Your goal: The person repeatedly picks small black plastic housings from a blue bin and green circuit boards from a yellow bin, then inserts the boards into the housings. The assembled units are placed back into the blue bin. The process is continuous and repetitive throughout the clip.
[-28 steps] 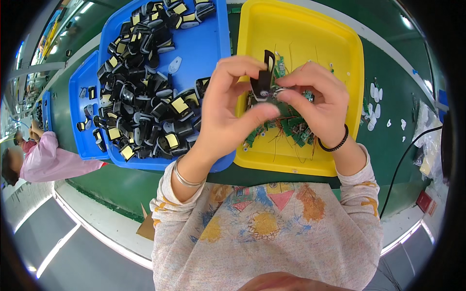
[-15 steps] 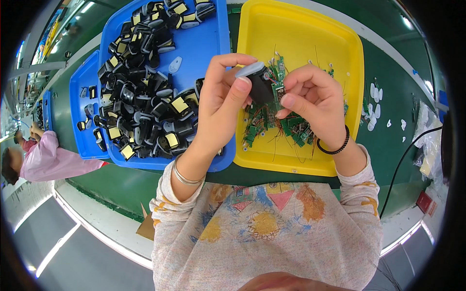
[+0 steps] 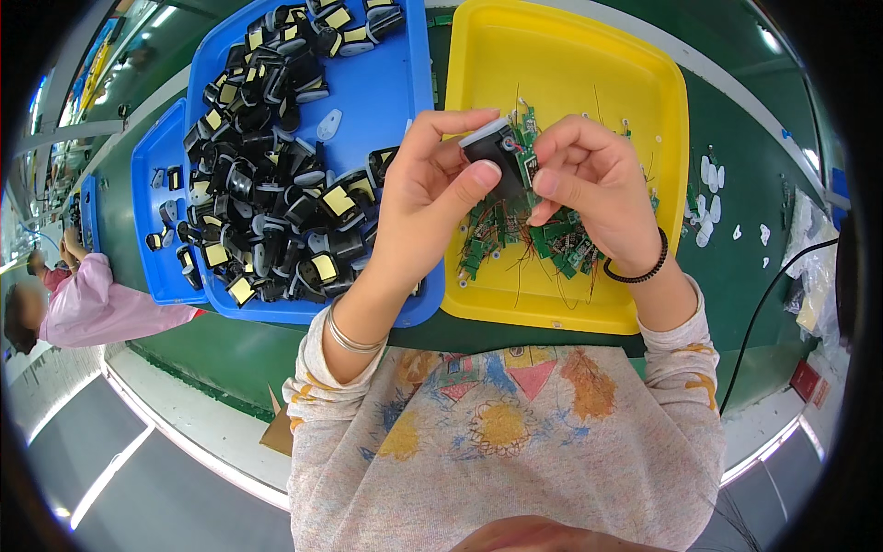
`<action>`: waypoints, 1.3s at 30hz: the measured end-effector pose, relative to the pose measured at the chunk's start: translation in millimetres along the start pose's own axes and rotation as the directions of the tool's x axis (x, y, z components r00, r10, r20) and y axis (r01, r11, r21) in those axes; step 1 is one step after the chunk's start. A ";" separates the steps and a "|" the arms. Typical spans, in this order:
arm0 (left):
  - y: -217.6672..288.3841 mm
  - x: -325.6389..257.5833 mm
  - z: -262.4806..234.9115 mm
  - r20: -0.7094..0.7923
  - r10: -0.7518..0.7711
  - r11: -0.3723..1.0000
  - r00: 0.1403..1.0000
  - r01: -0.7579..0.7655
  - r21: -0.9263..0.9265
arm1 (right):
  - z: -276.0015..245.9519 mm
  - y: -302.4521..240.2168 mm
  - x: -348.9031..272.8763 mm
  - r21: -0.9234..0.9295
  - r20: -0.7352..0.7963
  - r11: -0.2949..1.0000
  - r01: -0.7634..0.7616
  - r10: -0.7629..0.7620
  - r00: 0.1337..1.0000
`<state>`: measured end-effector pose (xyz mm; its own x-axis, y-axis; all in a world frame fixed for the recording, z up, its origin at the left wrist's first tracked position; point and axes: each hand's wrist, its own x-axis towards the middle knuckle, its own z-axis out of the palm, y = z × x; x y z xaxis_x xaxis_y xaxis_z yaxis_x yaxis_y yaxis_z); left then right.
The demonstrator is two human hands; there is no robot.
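Note:
Between thumb and fingers, my left hand (image 3: 432,175) grips a black plastic housing (image 3: 497,156) with a grey edge, tilted above the yellow tray (image 3: 589,55). My right hand (image 3: 589,175) pinches a small green circuit board (image 3: 527,164) by its side, close against the housing. Thin wires and a small round metal part show where board and housing meet; whether they are joined I cannot make out. Below my hands lies a pile of green circuit boards (image 3: 561,248) with fine wires.
A blue tray (image 3: 377,92) on the left holds many black housings (image 3: 267,184), several with pale yellow pads. A smaller blue tray (image 3: 147,198) sits beyond it. White oval pieces (image 3: 708,207) and a clear plastic bag (image 3: 809,248) lie right. Another person (image 3: 101,294) works at far left.
My left hand has turned the housing slightly and brought it a little right, nearer the board. My right fingers have shifted slightly along the board. The far-left person's head and arms moved slightly.

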<state>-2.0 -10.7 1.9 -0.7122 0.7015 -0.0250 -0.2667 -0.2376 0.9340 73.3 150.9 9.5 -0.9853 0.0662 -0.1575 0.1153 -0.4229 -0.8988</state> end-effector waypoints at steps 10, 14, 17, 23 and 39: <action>-10.8 -0.8 -5.2 -0.005 0.157 0.932 0.988 -0.147 0.331 | -2.6 -2.2 0.3 -0.131 0.022 0.991 -0.032 0.035 0.999; -9.0 -1.6 -7.8 0.081 0.163 0.869 0.983 -0.182 0.459 | -3.1 -2.4 0.5 -0.080 0.037 0.991 -0.107 0.110 0.993; -3.6 -2.5 -2.1 0.066 0.168 0.897 0.984 -0.180 0.404 | -3.5 -0.4 0.3 -0.066 0.030 0.987 -0.146 0.148 0.989; -7.8 1.7 -2.0 0.079 0.241 0.892 0.967 -0.252 0.376 | 3.2 1.5 -2.2 -0.247 -0.017 0.968 0.036 -0.042 0.999; -2.1 0.6 -5.6 0.080 0.193 0.939 0.978 -0.207 0.274 | 11.4 -0.3 -4.9 -0.704 0.063 0.640 0.308 -0.376 0.925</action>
<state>-5.5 -13.6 -2.1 -0.6959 0.6942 0.1840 0.0749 -0.1847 0.9799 76.7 140.3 15.3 -0.9622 0.1635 0.2178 -0.1409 0.3855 -0.9119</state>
